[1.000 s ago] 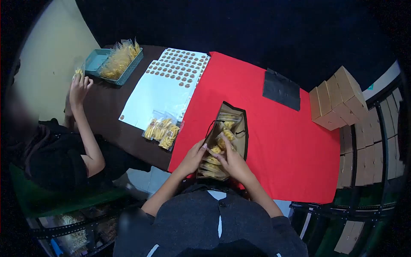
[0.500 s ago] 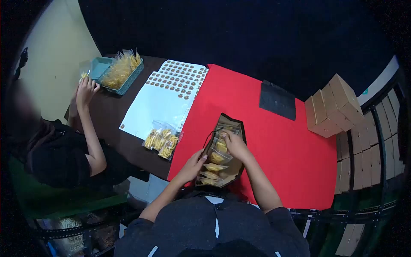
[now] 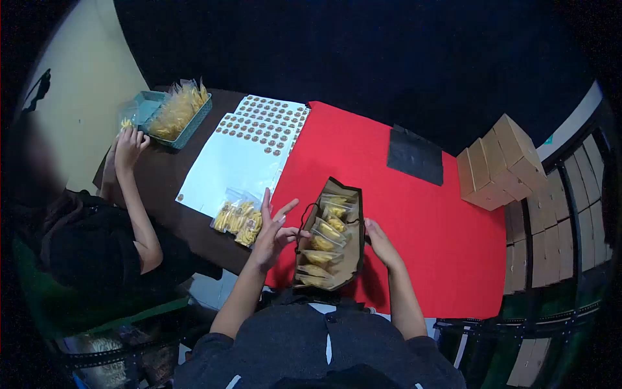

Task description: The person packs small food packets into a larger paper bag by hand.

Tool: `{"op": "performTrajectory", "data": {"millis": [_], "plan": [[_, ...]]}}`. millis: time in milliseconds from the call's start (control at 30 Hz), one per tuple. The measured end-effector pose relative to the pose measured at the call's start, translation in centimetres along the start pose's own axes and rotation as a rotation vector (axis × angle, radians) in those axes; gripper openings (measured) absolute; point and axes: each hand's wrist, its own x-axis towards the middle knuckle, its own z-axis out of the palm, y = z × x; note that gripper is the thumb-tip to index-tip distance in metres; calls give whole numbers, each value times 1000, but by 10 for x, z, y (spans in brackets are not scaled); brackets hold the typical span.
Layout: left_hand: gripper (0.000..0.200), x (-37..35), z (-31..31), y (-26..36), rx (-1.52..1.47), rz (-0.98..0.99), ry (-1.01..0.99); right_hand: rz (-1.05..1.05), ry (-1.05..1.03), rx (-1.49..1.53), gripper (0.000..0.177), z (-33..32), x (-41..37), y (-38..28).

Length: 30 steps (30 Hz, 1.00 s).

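Observation:
An open brown paper bag (image 3: 350, 259) with dark outer sides stands in front of me on the red cloth. Inside it, small clear packets of yellow snacks (image 3: 329, 231) are lined up in a row. My left hand (image 3: 275, 238) is at the bag's left side with fingers spread, by the dark cord handle (image 3: 304, 223). On the opposite side, my right hand (image 3: 383, 245) holds the bag's right wall, thumb up near the rim and the other fingers mostly hidden. Left of the bag lie more snack packets with round stickers (image 3: 237, 218).
White sticker sheets (image 3: 223, 152) lie on the dark table. Further left, a person's hand (image 3: 131, 144) holds a packet beside a teal basket (image 3: 188, 123) of filled packets. A black flat item (image 3: 414, 155) and cardboard boxes (image 3: 499, 165) are at the right.
My right hand has left the bag's inside and moved to its right wall. My left hand has let go of the left rim and spread its fingers. The packets show more fully.

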Motion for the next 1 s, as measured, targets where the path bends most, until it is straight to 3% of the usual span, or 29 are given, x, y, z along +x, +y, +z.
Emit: {"op": "performTrajectory", "data": {"millis": [67,100,233,300,433,533,633,667,833,1000], "plan": [[82,-2,1,7,153,-45,85,191,-135,50,47,1,-26,-33],[86,-3,-3,9,164,-167,107,287,-205,76,48,2,-40,-53],[87,-17,15,25,237,-246,69,-60,-46,135,58,3,-71,-99],[87,-27,63,44,326,-37,-55,-262,-26,180,61,19,-88,-139],[79,-28,94,49,637,260,-537,-208,-277,271,72,58,-103,-168],[64,-39,102,58,832,53,-626,-297,-383,392,78,74,-108,-170],[61,-39,104,58,692,402,-661,-366,-392,580,82,73,-112,-169],[62,-42,105,60,618,494,-661,-358,-398,646,83,71,-116,-171],[53,-62,87,90,597,291,-531,-397,-288,489,62,83,-117,-180],[32,-41,7,69,540,367,-68,-455,-334,537,44,120,-106,-187]]}}
